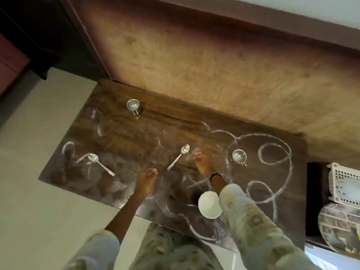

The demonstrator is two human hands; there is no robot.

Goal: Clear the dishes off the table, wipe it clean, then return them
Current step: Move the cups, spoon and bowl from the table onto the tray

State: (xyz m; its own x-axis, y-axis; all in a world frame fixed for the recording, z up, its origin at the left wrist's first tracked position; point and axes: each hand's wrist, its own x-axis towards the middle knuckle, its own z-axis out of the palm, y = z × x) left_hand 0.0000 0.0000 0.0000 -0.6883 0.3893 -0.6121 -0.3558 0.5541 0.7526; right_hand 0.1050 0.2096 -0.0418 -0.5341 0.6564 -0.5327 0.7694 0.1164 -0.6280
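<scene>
The dark wooden table [136,137] is streaked with white chalky rings and smears. On it stand a steel tumbler [133,106] at the back left and a small handled steel cup [239,155] to the right. A white bowl [210,204] sits near the front edge. One spoon [100,163] lies at the left. A second spoon [178,157] lies in the middle, between my hands. My left hand [146,182] and my right hand [203,162] are both pinched at the edges of a faint, see-through glass plate [167,166]. Only glints of it show.
A white perforated plastic basket [343,184] and a brick-patterned cloth bundle [339,225] sit on a low dark stand right of the table. A brown wall panel runs behind the table. Pale floor lies to the left and front. My patterned clothing fills the bottom.
</scene>
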